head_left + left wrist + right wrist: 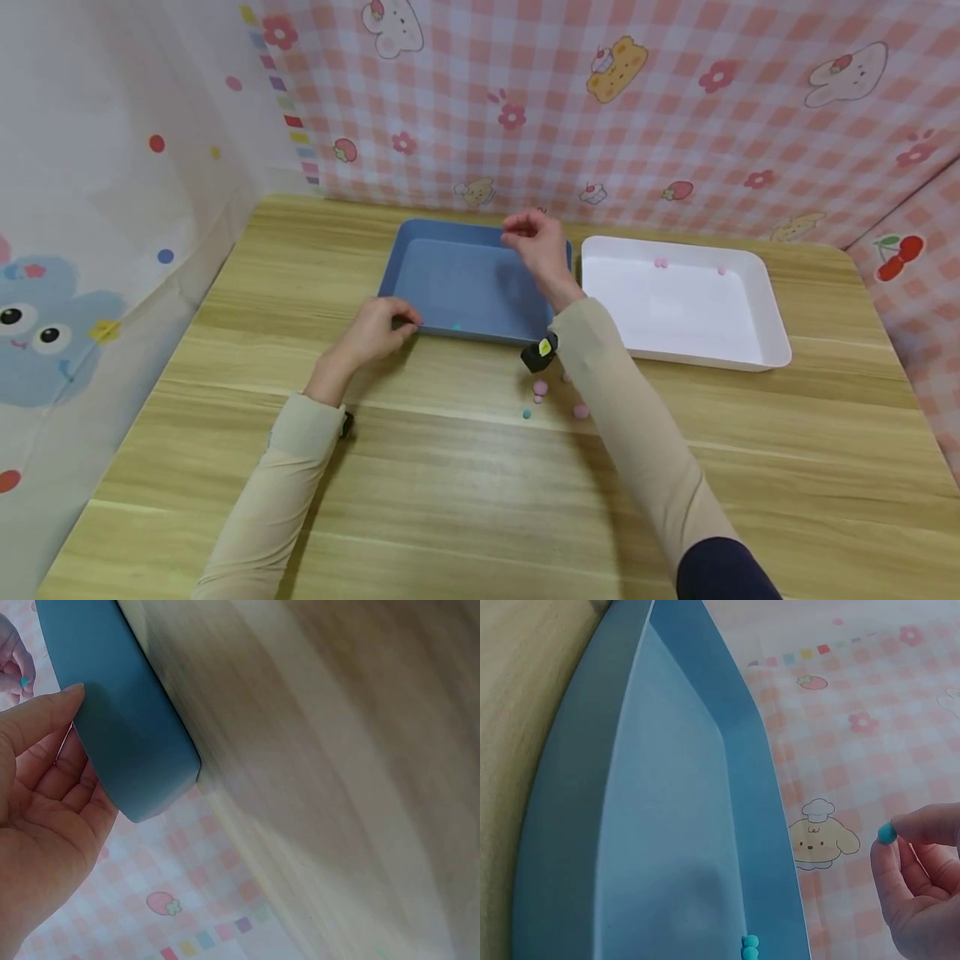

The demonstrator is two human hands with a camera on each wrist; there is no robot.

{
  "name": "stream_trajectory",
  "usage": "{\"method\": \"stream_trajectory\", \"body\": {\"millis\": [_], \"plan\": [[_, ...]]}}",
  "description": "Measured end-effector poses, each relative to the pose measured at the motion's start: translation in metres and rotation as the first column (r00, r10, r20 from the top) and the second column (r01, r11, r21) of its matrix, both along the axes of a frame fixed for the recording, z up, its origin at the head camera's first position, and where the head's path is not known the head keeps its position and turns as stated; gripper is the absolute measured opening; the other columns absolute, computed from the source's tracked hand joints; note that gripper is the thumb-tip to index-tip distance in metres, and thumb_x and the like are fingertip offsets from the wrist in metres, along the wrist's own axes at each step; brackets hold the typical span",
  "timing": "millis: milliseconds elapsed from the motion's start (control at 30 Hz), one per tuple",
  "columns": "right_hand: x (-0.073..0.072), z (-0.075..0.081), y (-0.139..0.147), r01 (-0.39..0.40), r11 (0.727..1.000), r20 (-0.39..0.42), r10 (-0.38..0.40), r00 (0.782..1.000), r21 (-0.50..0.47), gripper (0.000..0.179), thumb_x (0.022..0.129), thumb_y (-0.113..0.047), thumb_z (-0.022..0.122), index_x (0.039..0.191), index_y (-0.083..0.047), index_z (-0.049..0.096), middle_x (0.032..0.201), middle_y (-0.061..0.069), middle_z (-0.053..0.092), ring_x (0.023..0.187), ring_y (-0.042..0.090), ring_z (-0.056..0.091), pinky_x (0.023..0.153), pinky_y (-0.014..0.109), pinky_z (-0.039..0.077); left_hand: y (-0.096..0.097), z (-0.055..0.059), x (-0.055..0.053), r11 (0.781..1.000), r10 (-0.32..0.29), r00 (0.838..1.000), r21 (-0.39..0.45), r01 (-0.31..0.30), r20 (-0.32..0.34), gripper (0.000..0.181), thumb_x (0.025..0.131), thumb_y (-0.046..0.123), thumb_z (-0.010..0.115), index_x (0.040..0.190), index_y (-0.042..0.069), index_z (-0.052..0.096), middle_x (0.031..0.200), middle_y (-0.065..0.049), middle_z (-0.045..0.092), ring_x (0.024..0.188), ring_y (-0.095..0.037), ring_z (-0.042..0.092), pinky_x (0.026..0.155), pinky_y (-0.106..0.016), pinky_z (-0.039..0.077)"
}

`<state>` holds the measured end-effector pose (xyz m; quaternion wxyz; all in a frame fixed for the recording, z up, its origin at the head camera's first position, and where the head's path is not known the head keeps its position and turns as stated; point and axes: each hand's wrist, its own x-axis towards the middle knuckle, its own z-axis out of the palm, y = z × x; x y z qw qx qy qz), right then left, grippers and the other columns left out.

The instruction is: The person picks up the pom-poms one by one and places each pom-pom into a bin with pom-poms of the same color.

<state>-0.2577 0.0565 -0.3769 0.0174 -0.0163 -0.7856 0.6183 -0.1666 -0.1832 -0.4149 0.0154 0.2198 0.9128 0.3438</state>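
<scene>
"What lay nearest on the tabletop [442, 500]?"

"Some tiny balls. A loose blue-green ball [527, 413] and a few pink balls [540, 387] sat near the middle, in front of the trays. The right sleeve [637, 417] was close beside them."

"And the left hand [371, 333]?"

"It held the blue tray [457, 279] by its near left corner. The thumb pressed on the outside of the wall, and the other fingers bent over the rim."

"Where was that tray?"

"Flat on the tabletop, closer to the far edge than the near one. The white tray [675, 317] sat just to its right, with little pink bits [661, 262] by its far wall."

"Did the blue tray have anything in it?"

"Two blue-green balls [750, 947] touched each other by its far wall."

"What about the right hand [538, 250]?"

"It was up in the air near the blue tray's far edge. Its thumb and finger were squeezed close, with one small teal ball [886, 833] between the tips."

"And past the tabletop's far edge?"

"A pink checked cloth [450, 83] hung there, with flowers and animals on it."
</scene>
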Motion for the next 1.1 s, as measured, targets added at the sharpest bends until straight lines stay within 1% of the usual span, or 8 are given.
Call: {"method": "stream_trajectory", "body": {"millis": [167, 400, 567, 667, 767, 933, 1100], "plan": [[-0.003, 0.000, 0.002, 0.008, 1.000, 0.005, -0.008, 1.000, 0.001, 0.013, 0.083, 0.004, 0.065, 0.096, 0.002, 0.066, 0.092, 0.009, 0.062, 0.077, 0.013, 0.053, 0.067, 0.020, 0.047, 0.001, 0.000, 0.001, 1.000, -0.005, 1.000, -0.004, 0.005, -0.007, 0.008, 0.081, -0.008, 0.061, 0.085, -0.006, 0.068, 0.088, -0.019, 0.067, 0.088, -0.033, 0.063, 0.082, -0.043, 0.051], [-0.002, 0.002, 0.004, 0.000, 1.000, 0.002, 0.000, 1.000, 0.007, 0.012, 0.085, -0.003, 0.065, 0.097, 0.000, 0.066, 0.094, 0.008, 0.061, 0.079, 0.014, 0.052, 0.068, 0.021, 0.045, 0.001, -0.001, 0.000, 1.000, -0.004, 1.000, -0.009, 0.004, -0.019, 0.008, 0.081, -0.008, 0.062, 0.085, -0.006, 0.069, 0.087, -0.018, 0.068, 0.087, -0.033, 0.063, 0.081, -0.042, 0.051], [0.002, 0.004, 0.008, -0.001, 1.000, -0.010, 0.001, 1.000, -0.003, 0.011, 0.087, -0.006, 0.064, 0.097, -0.001, 0.066, 0.091, 0.005, 0.060, 0.078, 0.014, 0.051, 0.067, 0.021, 0.045, 0.001, -0.001, 0.000, 1.000, -0.017, 0.999, 0.004, 0.018, -0.039, 0.007, 0.080, -0.009, 0.062, 0.083, -0.007, 0.068, 0.086, -0.019, 0.068, 0.085, -0.033, 0.063, 0.080, -0.042, 0.052], [0.005, 0.006, 0.011, 0.002, 0.999, -0.025, -0.002, 1.000, -0.033, 0.011, 0.087, -0.005, 0.063, 0.096, 0.000, 0.066, 0.087, 0.004, 0.060, 0.075, 0.013, 0.051, 0.064, 0.021, 0.045, 0.001, -0.001, 0.000, 1.000, -0.022, 0.999, 0.010, 0.022, -0.043, 0.007, 0.080, -0.010, 0.062, 0.083, -0.007, 0.068, 0.085, -0.019, 0.068, 0.084, -0.033, 0.063, 0.080, -0.042, 0.052], [0.009, 0.007, 0.014, -0.004, 0.999, -0.044, 0.002, 0.999, -0.043, 0.012, 0.086, -0.004, 0.064, 0.097, 0.003, 0.065, 0.087, 0.003, 0.059, 0.075, 0.012, 0.052, 0.065, 0.020, 0.045, 0.001, -0.002, -0.001, 1.000, -0.018, 0.999, 0.007, 0.018, -0.040, 0.007, 0.080, -0.010, 0.062, 0.084, -0.007, 0.068, 0.086, -0.019, 0.068, 0.085, -0.033, 0.063, 0.081, -0.042, 0.052], [0.017, 0.005, 0.021, -0.030, 0.999, -0.055, 0.031, 0.998, 0.018, 0.011, 0.086, -0.004, 0.065, 0.095, 0.002, 0.066, 0.090, 0.007, 0.063, 0.077, 0.012, 0.055, 0.069, 0.020, 0.048, 0.000, -0.002, -0.002, 1.000, -0.012, 0.999, 0.007, 0.013, -0.035, 0.008, 0.080, -0.010, 0.062, 0.085, -0.007, 0.068, 0.087, -0.020, 0.068, 0.087, -0.034, 0.063, 0.082, -0.043, 0.051], [0.030, 0.002, 0.028, -0.088, 0.994, -0.051, 0.092, 0.994, 0.072, 0.012, 0.087, -0.006, 0.064, 0.096, 0.002, 0.066, 0.093, 0.010, 0.063, 0.080, 0.013, 0.055, 0.072, 0.022, 0.047, 0.001, 0.000, 0.000, 1.000, -0.014, 0.999, 0.007, 0.015, -0.028, 0.008, 0.081, -0.009, 0.062, 0.086, -0.007, 0.068, 0.088, -0.020, 0.067, 0.087, -0.034, 0.063, 0.082, -0.043, 0.052]]}}
